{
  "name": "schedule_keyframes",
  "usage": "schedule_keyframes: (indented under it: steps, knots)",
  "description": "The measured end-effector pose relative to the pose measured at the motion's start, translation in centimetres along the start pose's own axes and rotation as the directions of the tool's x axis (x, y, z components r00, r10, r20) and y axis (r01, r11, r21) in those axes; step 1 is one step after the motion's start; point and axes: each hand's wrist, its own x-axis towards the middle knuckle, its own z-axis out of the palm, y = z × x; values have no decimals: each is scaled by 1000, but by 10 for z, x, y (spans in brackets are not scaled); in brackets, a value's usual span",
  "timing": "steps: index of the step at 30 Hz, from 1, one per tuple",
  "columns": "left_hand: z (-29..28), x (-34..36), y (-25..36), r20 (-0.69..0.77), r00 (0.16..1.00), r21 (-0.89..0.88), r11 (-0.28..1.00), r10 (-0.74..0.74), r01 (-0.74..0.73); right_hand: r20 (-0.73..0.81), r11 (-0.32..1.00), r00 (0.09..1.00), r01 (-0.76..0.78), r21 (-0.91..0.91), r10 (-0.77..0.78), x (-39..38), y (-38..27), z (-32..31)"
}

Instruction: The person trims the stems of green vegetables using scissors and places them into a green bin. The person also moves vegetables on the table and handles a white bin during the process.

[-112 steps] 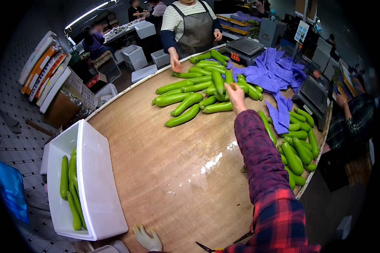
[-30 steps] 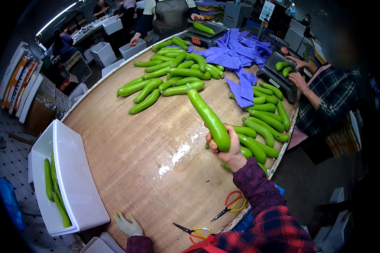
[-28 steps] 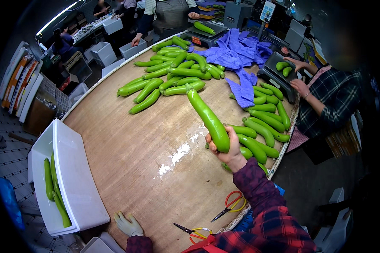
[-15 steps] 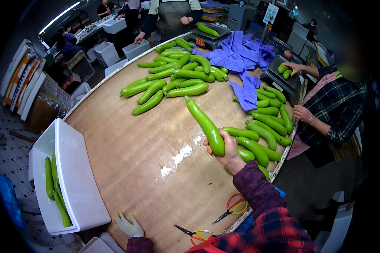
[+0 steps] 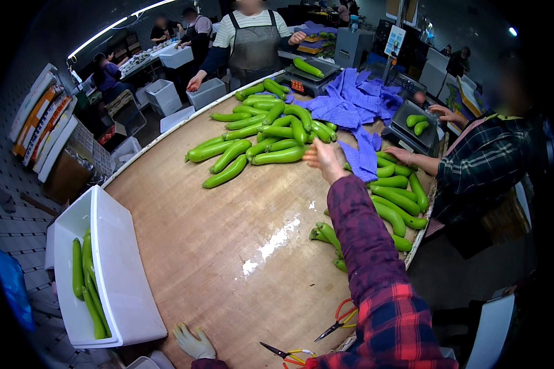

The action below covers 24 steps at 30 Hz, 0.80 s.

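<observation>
My bare right hand (image 5: 324,161) reaches across the table with its fingers stretched out, empty. Its fingertips are by the near right side of a heap of long green eggplants (image 5: 243,132); I cannot tell whether they touch. A second group of green eggplants (image 5: 395,195) lies along the right edge, partly hidden behind my sleeve. Far to the lower left, my gloved left hand (image 5: 194,342) lies flat on the wooden tabletop (image 5: 215,246), fingers apart. Close to that hand stands a white foam box (image 5: 129,270) with several green eggplants (image 5: 87,283) inside.
Two pairs of scissors, one red-handled (image 5: 335,323) and one yellow-and-red (image 5: 286,355), lie by the near edge. Purple cloths (image 5: 360,98) are heaped beyond my right hand. At right, a co-worker's hand (image 5: 400,155) is by the eggplants and a scale (image 5: 415,126); another person (image 5: 252,46) stands opposite.
My right hand has let go of the green eggplant it held and moved farther away, to the heap. The co-worker's one hand has left the scale; the other has moved onto the eggplants.
</observation>
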Motion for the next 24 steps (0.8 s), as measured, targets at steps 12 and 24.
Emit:
schedule_keyframes:
  steps: [12, 24]
  knots:
    - [13, -3, -16, -82, 995, 10, 998, 63, -63, 316, 957, 908, -290, 3, 275, -266, 94, 40]
    - [22, 3, -16, -120, 990, 33, 997, 79, -76, 344, 713, 895, 44, -700, 282, -503, 172, 1]
